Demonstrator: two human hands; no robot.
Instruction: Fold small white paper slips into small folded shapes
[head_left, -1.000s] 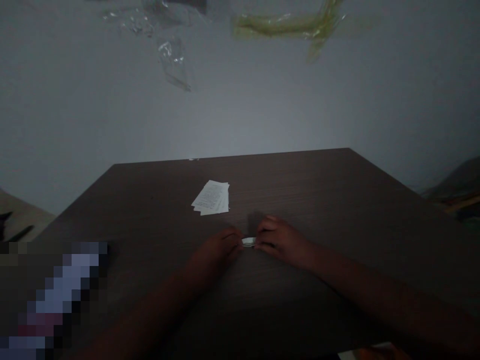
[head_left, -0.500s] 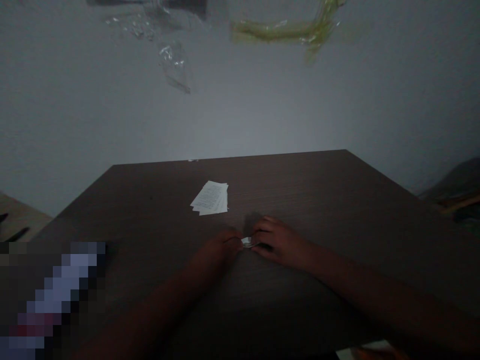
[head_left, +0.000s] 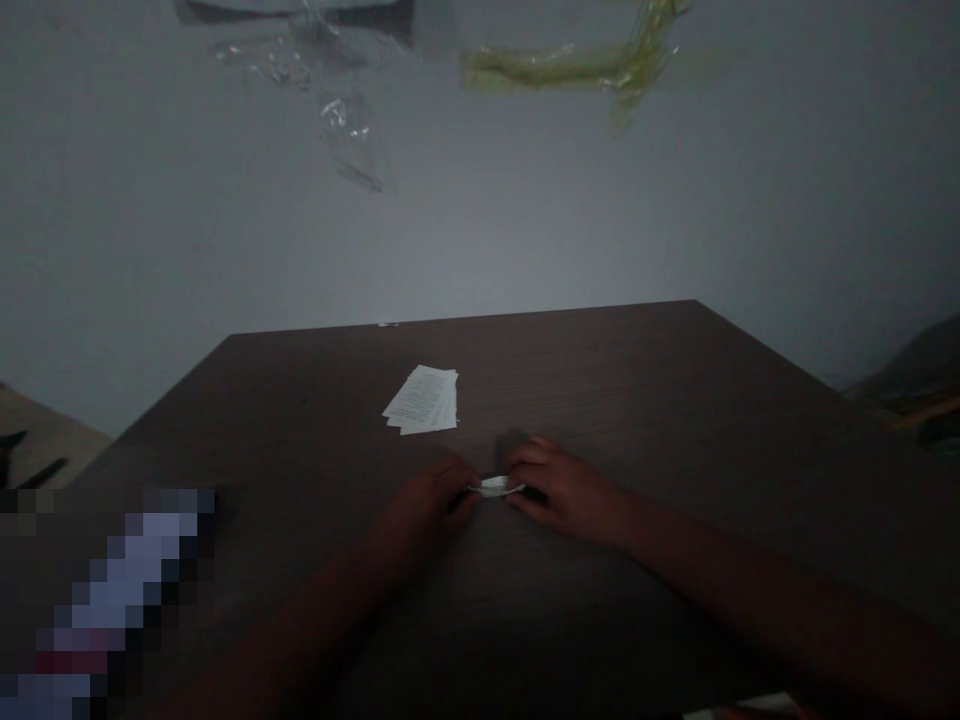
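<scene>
1 white paper strip [head_left: 493,487]: pinched by left hand [head_left: 426,500] and right hand [head_left: 562,487].
Paper strip: could be torn if tugged unevenly.

Dim room, home or office unclear; wood-grain table [head_left: 585,370] against pale wall [head_left: 525,220]; yellowish tape [head_left: 540,68] stuck there
</scene>
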